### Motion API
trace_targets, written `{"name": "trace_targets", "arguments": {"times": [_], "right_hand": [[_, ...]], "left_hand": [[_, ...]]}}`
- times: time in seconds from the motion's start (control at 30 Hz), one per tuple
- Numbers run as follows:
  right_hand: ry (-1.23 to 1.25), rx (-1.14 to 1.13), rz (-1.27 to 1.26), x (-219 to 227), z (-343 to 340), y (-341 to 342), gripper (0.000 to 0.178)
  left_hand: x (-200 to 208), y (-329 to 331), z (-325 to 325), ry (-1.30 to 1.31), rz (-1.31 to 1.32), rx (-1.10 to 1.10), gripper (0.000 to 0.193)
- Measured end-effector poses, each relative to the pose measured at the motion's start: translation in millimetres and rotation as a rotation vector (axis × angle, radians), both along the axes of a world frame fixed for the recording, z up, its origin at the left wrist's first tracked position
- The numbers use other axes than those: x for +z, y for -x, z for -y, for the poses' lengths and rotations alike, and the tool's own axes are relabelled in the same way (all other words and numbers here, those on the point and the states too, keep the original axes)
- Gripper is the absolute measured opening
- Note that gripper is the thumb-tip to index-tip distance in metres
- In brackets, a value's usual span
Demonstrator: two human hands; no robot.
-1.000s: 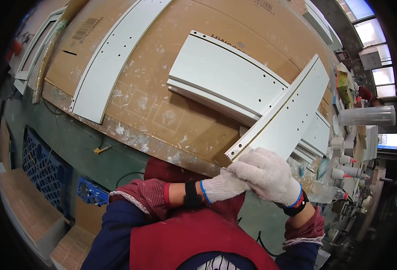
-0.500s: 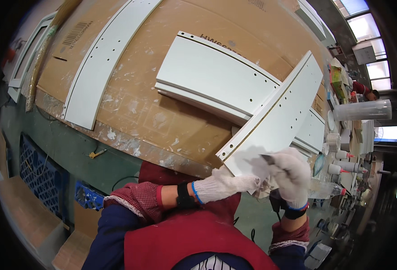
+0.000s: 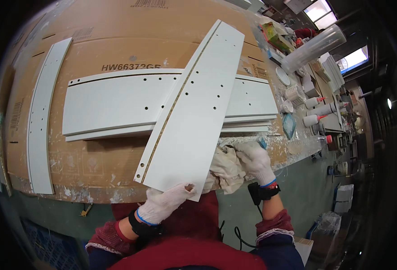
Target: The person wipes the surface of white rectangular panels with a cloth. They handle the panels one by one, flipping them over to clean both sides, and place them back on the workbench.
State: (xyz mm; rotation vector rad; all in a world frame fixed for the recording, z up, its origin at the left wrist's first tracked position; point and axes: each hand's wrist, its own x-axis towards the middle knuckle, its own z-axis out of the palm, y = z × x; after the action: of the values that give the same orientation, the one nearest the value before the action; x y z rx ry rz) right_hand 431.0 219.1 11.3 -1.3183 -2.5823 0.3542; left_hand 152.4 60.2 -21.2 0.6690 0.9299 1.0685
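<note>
A long white board with a dark groove and drilled holes lies slantwise across a stack of similar white boards. My left hand, in a white knitted glove, is closed on its near end, thumb on top at the corner. To the right of that board, my gloved right hand is low over the table beside a crumpled cream cloth. Its fingers are curled and mostly hidden. A small blue piece shows at the fingertips; whether it is held is unclear.
Brown cardboard covers the table. Another white board lies at the left. Along the right stand white bottles with red tips, a clear plastic cylinder and a white dish. A person works at the far right.
The view has turned, so the boards appear rotated. My right hand has moved off the board's near end, where it held a dark-tipped object, down beside the cloth. My left hand stays on the board.
</note>
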Motion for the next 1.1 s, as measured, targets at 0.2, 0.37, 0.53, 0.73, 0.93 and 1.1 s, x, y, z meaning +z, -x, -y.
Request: {"name": "trace_targets", "arguments": {"times": [0.2,0.37,0.53,0.73,0.93,1.1], "right_hand": [[-0.120,0.033,-0.166,-11,8,8,0.030],[-0.208,-0.574,-0.136,-21,-4,-59,0.030],[-0.197,-0.580,-0.022,-30,-20,-73,0.029],[0.118,-0.464,-0.685,-9,-6,-66,0.031],[0.150,0.114,-0.735,73,31,10,0.036],[0.096,0.625,-0.288,127,49,111,0.039]], "left_hand": [[-22,-12,11,-0.263,-0.331,0.215,0.038],[-36,-21,10,-0.115,-0.144,0.152,0.042],[-14,-26,-7,-0.024,0.622,0.051,0.033],[-38,-53,-10,-0.085,0.468,-0.029,0.047],[-15,-63,-23,-0.931,-0.595,0.378,0.032],[19,-48,-24,-0.301,0.318,0.025,0.030]]}}
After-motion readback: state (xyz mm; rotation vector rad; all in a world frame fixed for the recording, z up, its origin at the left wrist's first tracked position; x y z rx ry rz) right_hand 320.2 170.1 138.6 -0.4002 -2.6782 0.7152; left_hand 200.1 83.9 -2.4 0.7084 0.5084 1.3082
